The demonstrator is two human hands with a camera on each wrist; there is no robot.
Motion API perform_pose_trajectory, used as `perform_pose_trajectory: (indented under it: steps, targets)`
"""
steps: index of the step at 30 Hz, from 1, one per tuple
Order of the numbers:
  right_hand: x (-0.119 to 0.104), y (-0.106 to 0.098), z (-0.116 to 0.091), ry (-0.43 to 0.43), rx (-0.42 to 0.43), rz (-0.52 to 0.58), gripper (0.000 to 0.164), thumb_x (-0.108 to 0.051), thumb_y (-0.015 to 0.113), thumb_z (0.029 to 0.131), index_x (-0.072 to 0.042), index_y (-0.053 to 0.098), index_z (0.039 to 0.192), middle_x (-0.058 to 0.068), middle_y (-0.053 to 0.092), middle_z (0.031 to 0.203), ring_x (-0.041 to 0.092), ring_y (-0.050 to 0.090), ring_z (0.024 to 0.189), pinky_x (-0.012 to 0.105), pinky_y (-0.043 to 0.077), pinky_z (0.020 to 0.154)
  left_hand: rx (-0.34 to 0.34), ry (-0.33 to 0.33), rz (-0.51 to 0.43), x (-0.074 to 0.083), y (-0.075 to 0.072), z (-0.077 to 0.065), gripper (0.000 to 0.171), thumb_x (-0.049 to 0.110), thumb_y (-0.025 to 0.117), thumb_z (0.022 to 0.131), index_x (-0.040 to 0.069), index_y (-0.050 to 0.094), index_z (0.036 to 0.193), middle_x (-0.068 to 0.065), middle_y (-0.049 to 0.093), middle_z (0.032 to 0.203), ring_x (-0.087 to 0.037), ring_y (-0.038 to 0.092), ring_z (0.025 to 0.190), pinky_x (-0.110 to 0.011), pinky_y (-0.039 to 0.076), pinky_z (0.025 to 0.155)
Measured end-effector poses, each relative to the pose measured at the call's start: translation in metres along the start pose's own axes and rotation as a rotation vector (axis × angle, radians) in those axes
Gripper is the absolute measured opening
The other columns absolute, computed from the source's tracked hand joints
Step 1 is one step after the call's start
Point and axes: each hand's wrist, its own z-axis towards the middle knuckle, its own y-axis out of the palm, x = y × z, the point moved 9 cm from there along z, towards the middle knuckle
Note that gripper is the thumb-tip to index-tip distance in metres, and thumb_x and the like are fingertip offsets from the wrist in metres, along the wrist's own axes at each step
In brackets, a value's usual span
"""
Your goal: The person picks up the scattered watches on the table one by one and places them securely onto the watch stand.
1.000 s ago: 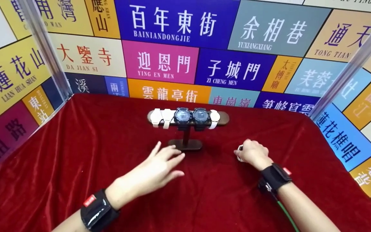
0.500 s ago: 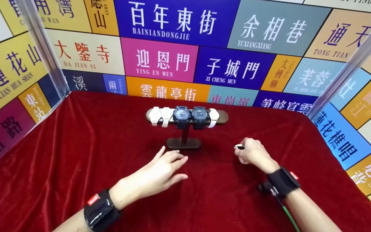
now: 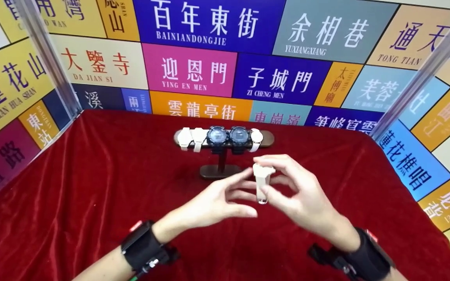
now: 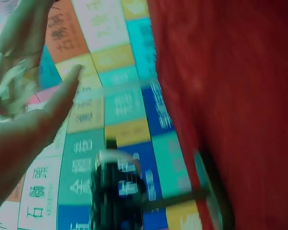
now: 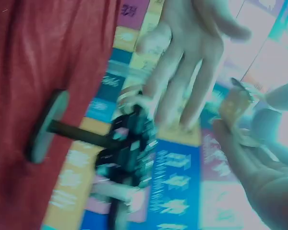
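Between finger and thumb, my right hand (image 3: 307, 195) holds a cream-white wristwatch (image 3: 263, 179) with its strap hanging down. My left hand (image 3: 215, 203) is just left of it, thumb and fingers spread apart; its fingertips lie near the strap, and whether they touch it cannot be made out. In the right wrist view the left hand (image 5: 192, 45) shows straight fingers, apart from the watch (image 5: 236, 106). Behind the hands stands a T-shaped watch stand (image 3: 268, 139). On its bar sit cream watches (image 3: 184, 136), black watches (image 3: 217, 136) and a small white-strapped watch (image 3: 256, 136) at the right.
Wrinkled red velvet cloth (image 3: 92, 187) covers the table. The stand's oval base (image 3: 209, 171) rests on it, partly behind the left fingers. A wall of coloured signs (image 3: 193, 70) and clear upright posts (image 3: 416, 74) close off the back and sides.
My right hand has lifted the watch from low on the right and brought it to the middle, turning it upright. My left hand has moved right and up towards it.
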Motion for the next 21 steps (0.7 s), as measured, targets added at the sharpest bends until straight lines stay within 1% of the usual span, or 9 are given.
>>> perform_pose_trajectory:
  steps: [1,4,6,8,11,13,17,18,21]
  targets:
    - [-0.012,0.002,-0.001,-0.085,0.006,-0.013,0.043,0.010,0.071,0.084,0.003,0.061,0.126,0.018,0.064,0.124,0.015,0.064,0.111,0.024,0.059,0.088,-0.010,0.026,-0.036,0.004,0.004,0.001,0.080,0.003,0.074,0.088,0.004,0.032,0.156,-0.018,0.053,0.147,-0.027,0.064,0.124,-0.035,0.058,0.095]
    - [-0.041,0.007,-0.007,-0.314,0.029,-0.070,0.034,0.002,0.069,0.088,0.011,0.061,0.120,0.024,0.063,0.123,0.023,0.063,0.116,0.024,0.056,0.097,-0.016,0.096,-0.096,0.016,0.012,0.000,0.066,-0.004,0.075,0.085,-0.002,0.047,0.145,-0.021,0.057,0.140,-0.021,0.067,0.119,-0.034,0.059,0.093]
    - [-0.052,0.009,-0.014,-0.428,0.046,-0.096,0.032,-0.003,0.068,0.091,0.015,0.060,0.116,0.026,0.063,0.122,0.026,0.063,0.117,0.023,0.052,0.102,-0.008,0.120,-0.124,0.022,0.015,-0.003,0.062,-0.005,0.076,0.083,-0.003,0.052,0.141,-0.021,0.060,0.134,-0.017,0.069,0.115,-0.033,0.060,0.092]
    - [-0.059,0.010,-0.020,-0.502,0.057,-0.099,0.031,-0.006,0.066,0.093,0.018,0.059,0.113,0.028,0.063,0.121,0.028,0.063,0.117,0.022,0.050,0.104,-0.006,0.143,-0.130,0.027,0.018,-0.006,0.059,-0.004,0.076,0.083,-0.004,0.055,0.138,-0.022,0.063,0.130,-0.015,0.070,0.111,-0.034,0.060,0.090]
    - [-0.066,0.011,-0.027,-0.568,0.058,-0.082,0.030,-0.004,0.065,0.094,0.019,0.058,0.111,0.029,0.063,0.121,0.028,0.063,0.117,0.024,0.049,0.106,0.006,0.172,-0.093,0.032,0.020,-0.010,0.058,-0.003,0.076,0.084,-0.001,0.057,0.138,-0.023,0.067,0.125,-0.011,0.071,0.105,-0.035,0.062,0.087]
    - [-0.070,0.012,-0.030,-0.594,0.053,-0.077,0.028,-0.002,0.063,0.094,0.020,0.058,0.111,0.030,0.063,0.123,0.029,0.062,0.120,0.026,0.049,0.109,0.022,0.192,-0.056,0.034,0.020,-0.012,0.056,-0.004,0.074,0.084,-0.001,0.058,0.138,-0.022,0.065,0.131,-0.011,0.071,0.107,-0.034,0.061,0.087]
    - [-0.074,0.017,-0.033,-0.633,0.031,-0.061,0.027,0.002,0.062,0.092,0.020,0.058,0.112,0.032,0.062,0.125,0.034,0.060,0.127,0.036,0.046,0.113,0.068,0.257,0.019,0.038,0.017,-0.016,0.049,-0.005,0.072,0.086,-0.004,0.060,0.134,-0.021,0.059,0.141,-0.019,0.069,0.117,-0.034,0.061,0.089]
    - [-0.074,0.017,-0.033,-0.635,0.028,-0.059,0.028,0.003,0.062,0.092,0.021,0.057,0.112,0.033,0.061,0.125,0.035,0.059,0.128,0.038,0.045,0.114,0.077,0.277,0.032,0.038,0.017,-0.016,0.046,-0.005,0.071,0.086,-0.006,0.062,0.132,-0.021,0.059,0.141,-0.022,0.068,0.118,-0.034,0.061,0.088]
    - [-0.074,0.016,-0.033,-0.624,0.036,-0.071,0.032,0.000,0.066,0.091,0.021,0.057,0.114,0.034,0.061,0.126,0.038,0.057,0.129,0.039,0.045,0.114,0.109,0.364,0.094,0.043,0.015,-0.019,0.042,-0.005,0.071,0.087,-0.009,0.063,0.128,-0.024,0.065,0.129,-0.028,0.070,0.113,-0.035,0.062,0.083]
